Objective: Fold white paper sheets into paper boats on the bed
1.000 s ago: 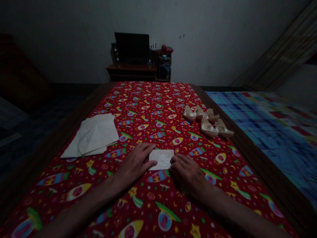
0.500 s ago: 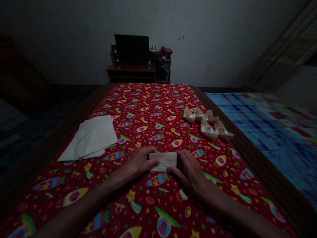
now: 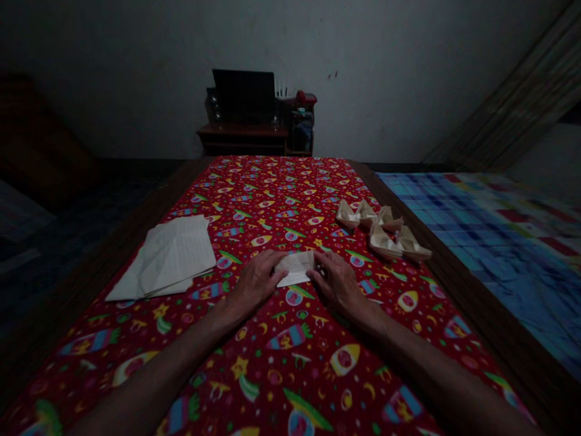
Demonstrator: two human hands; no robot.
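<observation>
A small folded piece of paper (image 3: 294,270), pale with faint lines, is held between my two hands just above or on the red patterned cloth (image 3: 281,363). My left hand (image 3: 259,275) pinches its left end between thumb and fingers. At the right end, my right hand (image 3: 338,280) grips it the same way, its fingers bent behind the edge. To the left lies a loose stack of paper sheets (image 3: 175,254). Several folded paper boats (image 3: 385,239) stand grouped on the right side of the cloth.
The cloth covers a long table with dark wooden edges (image 3: 458,290). At its far end, a monitor (image 3: 244,94) and a red telephone (image 3: 306,97) sit on a brown desk (image 3: 242,136). A blue checked sheet (image 3: 436,209) spreads to the right.
Both hands have moved a little farther from me along the cloth, carrying the folded paper. The paper now shows a crease, with its upper part tilted up. The view has shifted slightly.
</observation>
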